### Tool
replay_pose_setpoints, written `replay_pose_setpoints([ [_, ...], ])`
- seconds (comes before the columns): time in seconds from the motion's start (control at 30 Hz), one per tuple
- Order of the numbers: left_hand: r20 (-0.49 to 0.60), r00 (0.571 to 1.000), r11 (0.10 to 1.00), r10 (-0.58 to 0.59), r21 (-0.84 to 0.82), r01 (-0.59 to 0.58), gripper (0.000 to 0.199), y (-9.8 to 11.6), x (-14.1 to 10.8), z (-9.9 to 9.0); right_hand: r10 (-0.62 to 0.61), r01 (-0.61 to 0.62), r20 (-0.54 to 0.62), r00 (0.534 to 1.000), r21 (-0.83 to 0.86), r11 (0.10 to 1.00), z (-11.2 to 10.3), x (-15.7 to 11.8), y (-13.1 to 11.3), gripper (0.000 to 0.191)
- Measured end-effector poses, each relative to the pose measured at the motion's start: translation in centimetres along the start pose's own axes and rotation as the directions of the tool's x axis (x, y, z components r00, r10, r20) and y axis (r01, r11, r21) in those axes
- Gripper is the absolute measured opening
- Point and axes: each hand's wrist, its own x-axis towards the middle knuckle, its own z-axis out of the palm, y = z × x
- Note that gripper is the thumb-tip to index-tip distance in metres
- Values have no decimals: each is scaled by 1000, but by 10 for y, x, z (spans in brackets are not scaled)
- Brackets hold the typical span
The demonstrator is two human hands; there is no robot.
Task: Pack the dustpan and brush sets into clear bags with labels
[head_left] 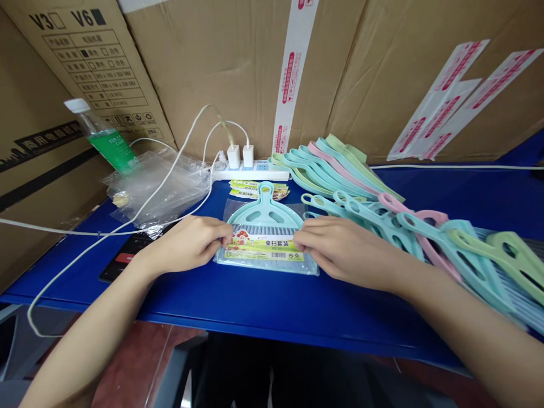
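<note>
Blue tabletop (238, 309), brown cardboard boxes (225, 62) behind. Light-blue plastic dustpan-and-brush set (267, 230) lies centre, handle pointing away, inside a thin clear plastic bag (266, 265) w/ a yellow-green printed card (255, 244). L hand (191, 243): fingers narrow, pinching bag + card at L edge. R hand (340, 249): likewise, R edge. Uneven pull cd. tear film or skew card. Just beside R hand, blue/pink/green plastic brushes (442, 241) overlap; a bump from R forearm (463, 320) might shift them. Blue/pink/green plastic dustpans (346, 173) lean together nr. white power strip (250, 175). Loose white cable (181, 150) nr. L forearm (106, 323): poss. snag, tugging the strip.
</note>
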Motion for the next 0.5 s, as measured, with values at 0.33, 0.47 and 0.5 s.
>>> replay_pose_setpoints([
  [0.33,-4,1000,1000,5,29,-5,26,0,-1,0,-47,46,-32,998,-44,998,2,1,-1,29],
  [0.47,6,1000,1000,14,17,-14,24,0,0,2,-61,59,-41,997,-52,997,3,1,-1,30],
  [0.5,18,1000,1000,17,6,-17,23,0,1,3,-65,62,-46,997,-53,997,3,1,0,31],
])
